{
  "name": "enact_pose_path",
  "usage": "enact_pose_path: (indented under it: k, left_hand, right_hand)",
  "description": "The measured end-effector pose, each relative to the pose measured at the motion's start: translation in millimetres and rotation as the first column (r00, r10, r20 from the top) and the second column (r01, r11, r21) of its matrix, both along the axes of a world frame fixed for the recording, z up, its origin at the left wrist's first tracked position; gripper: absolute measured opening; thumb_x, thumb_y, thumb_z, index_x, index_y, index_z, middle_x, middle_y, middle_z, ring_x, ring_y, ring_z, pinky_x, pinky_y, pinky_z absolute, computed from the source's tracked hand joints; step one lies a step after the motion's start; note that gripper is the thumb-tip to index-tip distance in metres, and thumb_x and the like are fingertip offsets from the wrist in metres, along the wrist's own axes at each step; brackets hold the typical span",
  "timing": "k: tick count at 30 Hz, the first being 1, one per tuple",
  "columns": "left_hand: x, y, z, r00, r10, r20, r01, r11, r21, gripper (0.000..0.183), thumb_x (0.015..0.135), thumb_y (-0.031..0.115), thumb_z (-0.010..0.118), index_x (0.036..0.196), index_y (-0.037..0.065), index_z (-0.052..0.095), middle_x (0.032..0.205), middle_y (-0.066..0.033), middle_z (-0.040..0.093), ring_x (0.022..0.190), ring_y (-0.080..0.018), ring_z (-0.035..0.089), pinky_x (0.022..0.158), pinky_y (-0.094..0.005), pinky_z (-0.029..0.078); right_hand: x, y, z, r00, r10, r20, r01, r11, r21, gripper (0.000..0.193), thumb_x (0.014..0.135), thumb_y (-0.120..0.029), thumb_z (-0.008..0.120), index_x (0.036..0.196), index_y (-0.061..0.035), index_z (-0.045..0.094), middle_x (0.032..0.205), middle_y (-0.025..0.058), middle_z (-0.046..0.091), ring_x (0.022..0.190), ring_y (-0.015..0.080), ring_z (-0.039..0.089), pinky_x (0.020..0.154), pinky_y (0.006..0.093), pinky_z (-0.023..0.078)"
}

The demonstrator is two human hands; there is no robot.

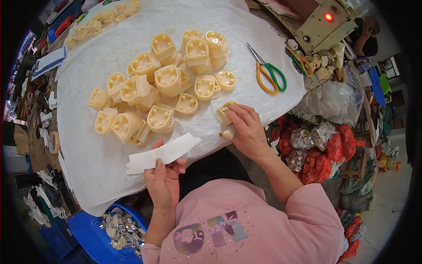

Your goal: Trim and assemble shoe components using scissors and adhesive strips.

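My left hand (163, 180) pinches a white strip (162, 154) of sheet material between thumb and fingers, held over the table's near edge. To the right, my right hand (247, 128) has its fingers on a cream plastic shoe heel (223, 114) at the table's front edge. Tan tape or a cot wraps the tip of my right thumb, and part of that heel is hidden under the fingers. Beyond my hands lies a group of similar hollow cream heels (169, 80), some piled on others.
Scissors (267, 75) with orange and green handles lie on the white-covered table (246, 57). More cream pieces (101, 22) sit at the far left. A blue bin (88, 226) holds shiny pieces below left. Red bags (318, 165) stand at right, below a machine (326, 28) with a red light.
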State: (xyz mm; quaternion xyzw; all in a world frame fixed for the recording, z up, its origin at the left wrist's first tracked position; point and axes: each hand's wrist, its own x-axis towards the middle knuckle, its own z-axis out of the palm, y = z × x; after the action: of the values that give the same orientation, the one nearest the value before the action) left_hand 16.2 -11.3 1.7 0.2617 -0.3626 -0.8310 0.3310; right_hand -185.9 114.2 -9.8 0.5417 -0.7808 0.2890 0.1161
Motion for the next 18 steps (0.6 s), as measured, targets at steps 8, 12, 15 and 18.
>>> enact_pose_path:
  k: [8,12,15,18]
  left_hand:
    - [0.0,1.1,2.2,0.993,-0.031,-0.118,0.039,0.997,0.065,0.049,0.097,0.028,0.035,0.132,-0.006,0.038,0.102,-0.0174,0.06,0.082,-0.0214,0.06,0.068,-0.0313,0.049]
    - [3.8,1.3,1.9,0.995,-0.038,-0.093,0.043,0.998,0.051,0.049,0.097,0.028,0.034,0.131,-0.007,0.038,0.104,-0.018,0.059,0.083,-0.0222,0.061,0.068,-0.0309,0.049]
    - [6.3,1.2,2.4,0.994,-0.037,-0.105,0.042,0.998,0.047,0.048,0.098,0.027,0.034,0.131,-0.007,0.038,0.104,-0.0183,0.059,0.082,-0.0224,0.061,0.068,-0.0308,0.049]
    - [4.7,1.6,2.0,0.992,-0.045,-0.115,0.052,0.997,0.062,0.048,0.098,0.026,0.033,0.131,-0.007,0.037,0.104,-0.0182,0.06,0.082,-0.0223,0.061,0.068,-0.0309,0.049]
  right_hand:
    - [-14.1,-6.4,-6.7,0.992,-0.065,0.109,0.076,0.992,-0.102,0.046,0.062,-0.001,0.074,0.105,-0.0019,0.058,0.1,0.0119,0.062,0.095,0.0324,0.056,0.079,0.0377,0.049]
    - [-14.3,-5.8,-6.1,0.989,-0.071,0.133,0.088,0.989,-0.123,0.04,0.07,0.001,0.067,0.109,-0.0018,0.058,0.097,0.0117,0.064,0.091,0.0298,0.059,0.081,0.0348,0.049]
    - [-28.7,4.1,-9.8,0.747,-0.155,0.646,0.35,0.918,-0.185,0.034,0.081,-0.001,0.057,0.115,-0.0013,0.057,0.1,0.0113,0.065,0.091,0.0243,0.06,0.082,0.0296,0.047]
    - [-51.0,13.9,-14.7,0.567,-0.028,0.823,0.345,0.916,-0.206,0.031,0.093,-0.014,0.052,0.121,-0.001,0.053,0.104,0.0053,0.059,0.096,0.013,0.055,0.087,0.0247,0.043]
